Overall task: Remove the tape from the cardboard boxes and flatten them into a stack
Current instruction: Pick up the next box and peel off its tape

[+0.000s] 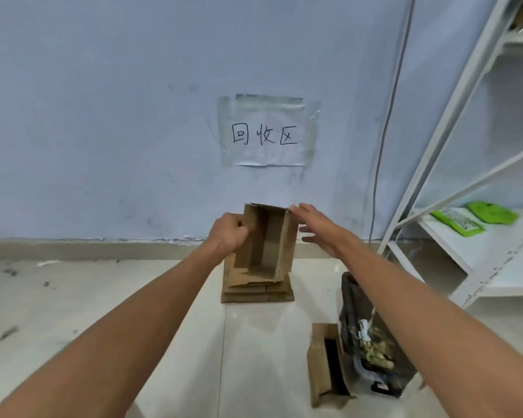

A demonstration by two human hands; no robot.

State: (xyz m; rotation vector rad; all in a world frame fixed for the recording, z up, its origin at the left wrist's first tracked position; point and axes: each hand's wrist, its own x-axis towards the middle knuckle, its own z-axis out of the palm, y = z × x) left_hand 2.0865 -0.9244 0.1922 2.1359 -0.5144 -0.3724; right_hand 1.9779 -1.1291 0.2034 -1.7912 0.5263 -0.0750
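At twelve o'clock by the wall, a stack of flattened cardboard [257,292] lies on the floor, and an open box [264,241] is held above it. The left hand [228,233] curls its fingers over the box's left wall, while the right hand [317,227], fingers straight and spread, holds nothing beside its right wall. The box looks light, stiff and creasable, best held by opposite walls; another box [326,366] waits at five o'clock.

brown cardboard box [264,241], plain, darker shade inside. flattened stack [257,292] under it same brown. second box [326,365] brown with black interior. bag [372,342] black, yellowish-green bits inside. wall [103,116] pale blue-grey. paper sign [267,132] white with black handwritten characters. floor [73,297] glossy cream tile, dark smudges. shelf [465,224] white, packets [473,218] bright green.
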